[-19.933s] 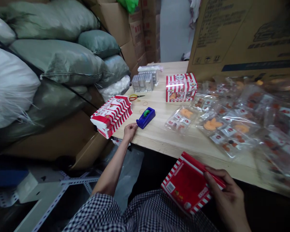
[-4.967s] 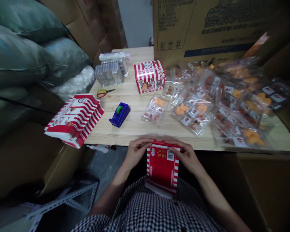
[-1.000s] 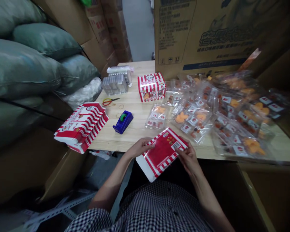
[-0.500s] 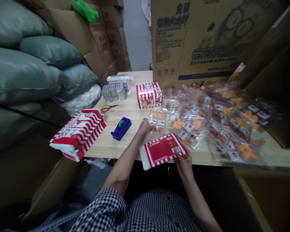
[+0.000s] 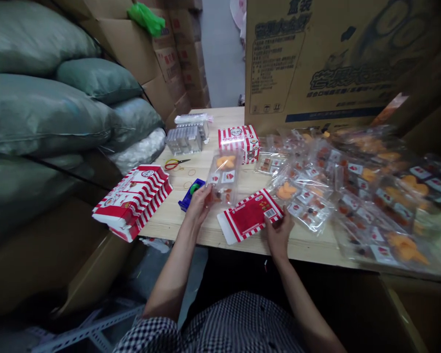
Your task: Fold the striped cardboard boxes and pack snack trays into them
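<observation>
My left hand (image 5: 199, 203) grips the lower left edge of a clear plastic packet (image 5: 223, 177) with orange pieces and small labelled cards inside, raised above the table. In my right hand (image 5: 279, 230) is a flat red-and-white striped carton (image 5: 250, 215), tilted, its white flap pointing left; the thumb lies over its printed side. Just behind my left hand sits a blue tape dispenser (image 5: 186, 200) with a green core, partly covered by the fingers. A made-up striped box (image 5: 238, 139) stands beyond the packet, which hides part of its front.
Several similar packets (image 5: 356, 196) are heaped on the right of the wooden table (image 5: 191, 230). A stack of striped cartons (image 5: 132, 201) lies at left, near scissors (image 5: 176, 164) and rubber bands. Clear plastic cases (image 5: 185, 139) stand behind. A large cardboard box (image 5: 279, 98) blocks the back; sacks (image 5: 47, 113) fill the left.
My left hand has lifted the packet off the table and brought it left, over towards the tape dispenser. My right hand still holds the carton. The camera view has shifted slightly left.
</observation>
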`<action>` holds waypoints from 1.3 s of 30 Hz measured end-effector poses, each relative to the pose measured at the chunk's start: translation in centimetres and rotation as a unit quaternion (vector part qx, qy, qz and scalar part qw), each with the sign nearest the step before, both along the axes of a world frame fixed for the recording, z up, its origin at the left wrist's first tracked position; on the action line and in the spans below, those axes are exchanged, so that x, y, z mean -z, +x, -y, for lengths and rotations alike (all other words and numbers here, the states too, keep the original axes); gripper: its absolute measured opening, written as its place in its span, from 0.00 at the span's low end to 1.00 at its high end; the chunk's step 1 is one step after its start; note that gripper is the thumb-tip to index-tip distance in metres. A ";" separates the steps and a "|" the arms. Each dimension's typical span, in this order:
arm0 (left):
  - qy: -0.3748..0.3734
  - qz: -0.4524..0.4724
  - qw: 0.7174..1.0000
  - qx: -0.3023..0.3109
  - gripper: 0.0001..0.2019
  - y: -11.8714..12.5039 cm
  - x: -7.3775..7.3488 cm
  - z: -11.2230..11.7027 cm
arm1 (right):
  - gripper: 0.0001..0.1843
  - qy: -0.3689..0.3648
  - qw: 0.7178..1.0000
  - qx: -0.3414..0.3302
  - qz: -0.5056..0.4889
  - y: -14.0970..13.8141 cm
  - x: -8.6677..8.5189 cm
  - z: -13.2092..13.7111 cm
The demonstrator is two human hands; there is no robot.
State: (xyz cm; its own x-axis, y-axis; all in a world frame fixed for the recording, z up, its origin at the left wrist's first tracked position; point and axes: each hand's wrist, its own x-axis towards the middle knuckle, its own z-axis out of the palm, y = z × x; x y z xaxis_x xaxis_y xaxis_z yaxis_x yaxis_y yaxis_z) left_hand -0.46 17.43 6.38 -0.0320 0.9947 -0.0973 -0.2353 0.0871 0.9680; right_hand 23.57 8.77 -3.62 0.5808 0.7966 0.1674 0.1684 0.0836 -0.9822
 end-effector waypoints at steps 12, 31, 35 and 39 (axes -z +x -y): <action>-0.218 0.018 0.919 0.328 0.19 -0.9 -0.3 14.9 | 0.14 0.041 0.857 -0.374 0.353 5.2 -13.8 10.8; -0.148 0.064 0.969 -0.186 0.20 -9.5 -0.2 17.1 | 0.69 -0.142 0.676 -0.556 0.462 -0.3 -10.0 -4.1; -0.136 0.097 0.941 -0.294 0.20 -9.6 2.1 17.2 | 0.76 -0.154 0.580 -0.554 0.577 -3.0 -5.9 -6.4; -0.139 0.082 0.946 -0.282 0.21 -8.1 4.0 18.2 | 0.70 -0.108 0.630 -0.534 0.553 -2.8 -4.2 -4.7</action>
State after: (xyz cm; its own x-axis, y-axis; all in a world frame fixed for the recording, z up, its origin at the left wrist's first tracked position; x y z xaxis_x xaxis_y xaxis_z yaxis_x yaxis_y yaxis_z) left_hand -8.55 -0.81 2.36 -0.5110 0.7596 -0.4023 -0.4648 0.1495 0.8727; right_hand 20.73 13.42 0.58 -0.6829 0.7083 -0.1791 0.7211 0.6142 -0.3206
